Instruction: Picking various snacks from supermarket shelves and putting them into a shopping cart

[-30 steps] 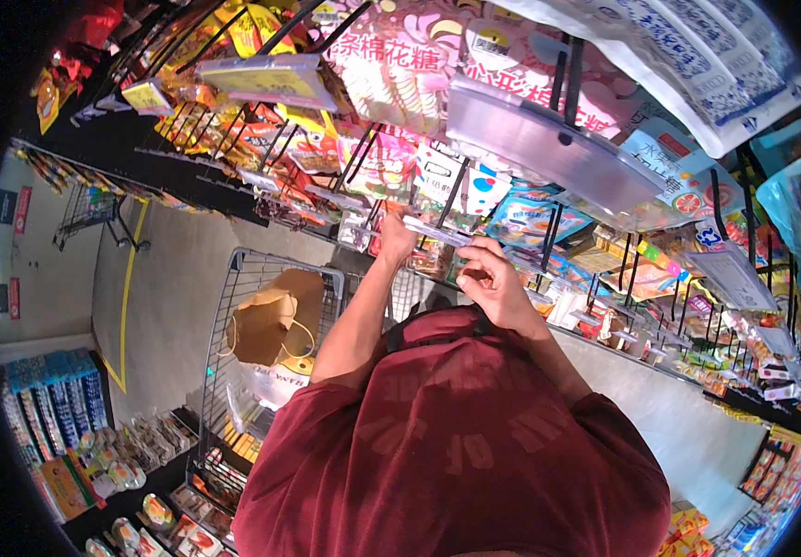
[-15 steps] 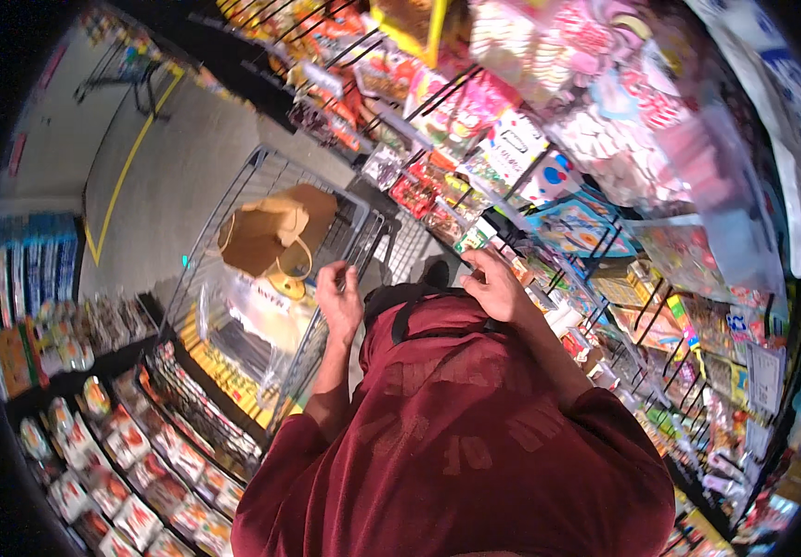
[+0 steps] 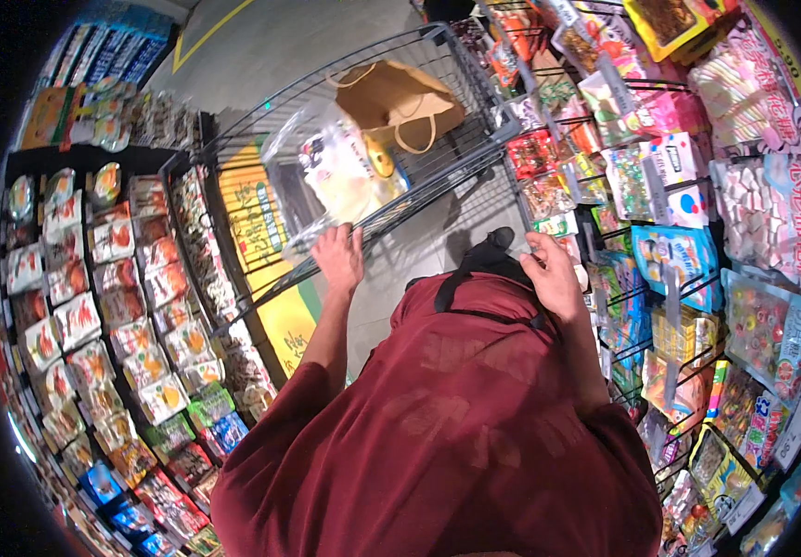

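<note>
A dark wire shopping cart [image 3: 447, 190] stands ahead of me and to the left. My left hand [image 3: 338, 258] is at its near rim, fingers stretched over the edge; whether they touch the bar I cannot tell. In the cart lie a brown paper bag [image 3: 387, 97] with loop handles and a clear plastic bag [image 3: 294, 176] with pale and dark contents. On the right, my right hand [image 3: 554, 277] hovers beside the snack shelf, its fingers loosely curled and apart, holding nothing that I can see.
Hanging candy packets, among them a marshmallow bag [image 3: 767, 218], line a wire rack on the right. Slanted shelves of small snack packs [image 3: 76, 316] rise on the left. Grey floor [image 3: 261, 37] with a yellow line stretches beyond the cart.
My view has turned left, so the cart and shelves appear rotated. My left hand has come to the cart's rim; my right hand stays loosely curled near the rack.
</note>
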### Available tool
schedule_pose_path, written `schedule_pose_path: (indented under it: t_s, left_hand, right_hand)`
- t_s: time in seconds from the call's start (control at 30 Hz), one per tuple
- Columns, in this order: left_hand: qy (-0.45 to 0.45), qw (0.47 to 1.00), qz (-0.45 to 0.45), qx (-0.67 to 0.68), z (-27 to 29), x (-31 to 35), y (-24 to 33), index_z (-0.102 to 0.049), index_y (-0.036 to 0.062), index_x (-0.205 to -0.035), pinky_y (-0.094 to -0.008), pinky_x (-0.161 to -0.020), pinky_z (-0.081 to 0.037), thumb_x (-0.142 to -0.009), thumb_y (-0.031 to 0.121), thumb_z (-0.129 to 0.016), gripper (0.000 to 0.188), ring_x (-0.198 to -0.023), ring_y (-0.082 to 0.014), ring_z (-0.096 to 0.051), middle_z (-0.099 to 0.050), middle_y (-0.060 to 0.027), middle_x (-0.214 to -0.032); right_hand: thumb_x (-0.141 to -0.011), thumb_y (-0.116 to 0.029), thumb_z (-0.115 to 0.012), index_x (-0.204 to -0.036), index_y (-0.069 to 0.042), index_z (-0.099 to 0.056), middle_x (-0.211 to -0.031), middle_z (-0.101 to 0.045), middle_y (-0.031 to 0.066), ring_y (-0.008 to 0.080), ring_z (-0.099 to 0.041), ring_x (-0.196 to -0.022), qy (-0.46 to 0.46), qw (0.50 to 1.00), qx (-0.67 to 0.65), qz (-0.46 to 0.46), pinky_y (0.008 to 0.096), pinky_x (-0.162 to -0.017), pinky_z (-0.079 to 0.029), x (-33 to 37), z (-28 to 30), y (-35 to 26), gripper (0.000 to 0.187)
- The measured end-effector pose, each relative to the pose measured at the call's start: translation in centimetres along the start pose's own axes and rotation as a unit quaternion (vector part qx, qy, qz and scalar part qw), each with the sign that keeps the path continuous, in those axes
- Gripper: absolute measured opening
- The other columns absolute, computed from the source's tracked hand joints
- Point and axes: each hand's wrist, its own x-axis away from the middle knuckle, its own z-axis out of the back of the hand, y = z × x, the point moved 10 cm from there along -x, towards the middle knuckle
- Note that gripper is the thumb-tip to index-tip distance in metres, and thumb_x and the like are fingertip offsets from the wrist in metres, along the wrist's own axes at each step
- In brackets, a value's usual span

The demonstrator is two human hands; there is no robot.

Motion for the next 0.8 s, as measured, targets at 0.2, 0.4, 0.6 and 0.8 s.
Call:
schedule_pose_path:
  t_s: [0.2, 0.4, 0.6, 0.8]
  left_hand:
    - [0.071, 0.997, -0.014, 0.018, 0.6, 0.3, 0.0, -0.068, 0.014, -0.096, -0.0436, -0.081, -0.037, -0.091, 0.033, -0.061, 0.021, -0.088, -0.0264, -0.058, -0.064, -0.0058, -0.087]
    - [0.036, 0.999, 0.01, 0.039, 1.0, 1.4, -0.4, -0.069, 0.0135, -0.093, -0.0444, -0.081, -0.036, -0.093, 0.037, -0.058, 0.025, -0.088, -0.0282, -0.058, -0.066, -0.0079, -0.089]
    - [-0.015, 0.999, 0.021, 0.026, 1.3, 4.4, -0.4, -0.07, 0.0128, -0.093, -0.0463, -0.08, -0.038, -0.096, 0.04, -0.053, 0.032, -0.09, -0.0318, -0.061, -0.069, -0.0102, -0.095]
    - [0.019, 0.999, -0.007, 0.047, 2.3, 8.9, 0.5, -0.07, 0.0144, -0.089, -0.0447, -0.076, -0.039, -0.094, 0.04, -0.056, 0.029, -0.086, -0.0293, -0.059, -0.067, -0.008, -0.084]
  right_hand:
    - [-0.089, -0.012, -0.064, -0.124, 0.003, -0.056, -0.116, -0.062, 0.0194, 0.027, -0.065, -0.093, -0.011, 1.0, -0.001, -0.027, 0.0357, -0.083, -0.051, 6.4, -6.1, 0.4, 0.039]
    - [-0.089, -0.012, -0.064, -0.123, 0.005, -0.056, -0.115, -0.062, 0.022, 0.0274, -0.065, -0.093, -0.003, 0.998, -0.022, -0.057, 0.0359, -0.084, -0.051, 14.5, -10.3, 3.2, 0.038]
    - [-0.091, -0.01, -0.063, -0.125, 0.009, -0.053, -0.115, -0.064, 0.023, 0.0244, -0.066, -0.098, 0.003, 0.999, 0.019, -0.035, 0.0327, -0.084, -0.051, 19.3, -11.6, 4.4, 0.041]
    - [-0.09, -0.008, -0.064, -0.123, 0.007, -0.054, -0.111, -0.065, 0.0199, 0.0227, -0.066, -0.092, 0.019, 1.0, 0.014, -0.005, 0.0313, -0.08, -0.052, 21.2, -11.9, 4.7, 0.037]
